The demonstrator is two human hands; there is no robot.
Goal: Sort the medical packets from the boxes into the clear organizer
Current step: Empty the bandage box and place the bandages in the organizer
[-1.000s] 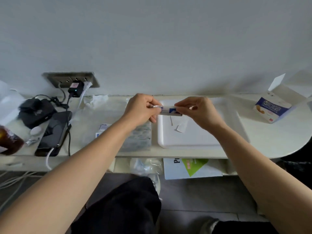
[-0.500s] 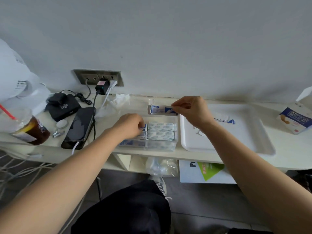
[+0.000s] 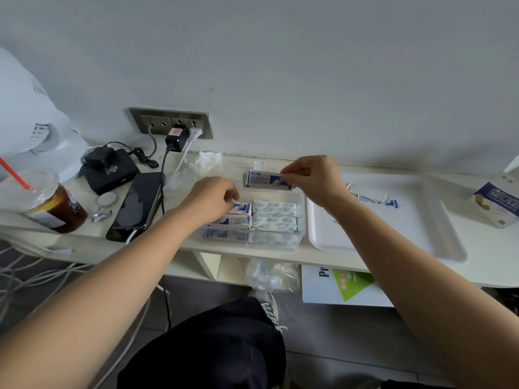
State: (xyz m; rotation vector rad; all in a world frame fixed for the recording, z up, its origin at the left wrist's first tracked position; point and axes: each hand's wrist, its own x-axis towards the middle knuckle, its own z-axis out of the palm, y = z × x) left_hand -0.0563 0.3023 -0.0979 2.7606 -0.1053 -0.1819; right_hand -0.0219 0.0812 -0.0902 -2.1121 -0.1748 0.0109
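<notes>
Lower left of frame: iced drink cup [image 3: 47, 203] with red straw; black phone [image 3: 139, 204] face up, cabled, just right of it; black pouch [image 3: 111, 169] behind; wall socket panel [image 3: 171, 122] above holds black charger [image 3: 175, 140]; crumpled tissue [image 3: 203, 162] below it.

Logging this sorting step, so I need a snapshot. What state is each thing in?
Right hand, pinching a blue-and-white packet by the clear organizer.
Left hand, fingers curled over stored packets; grip unclear.
Clear organizer, open, partly filled.
White tray, holding a few loose packets.
Box, flap open.
Phone, face up, screen dark.
Cup, lidded, straw in.
</notes>
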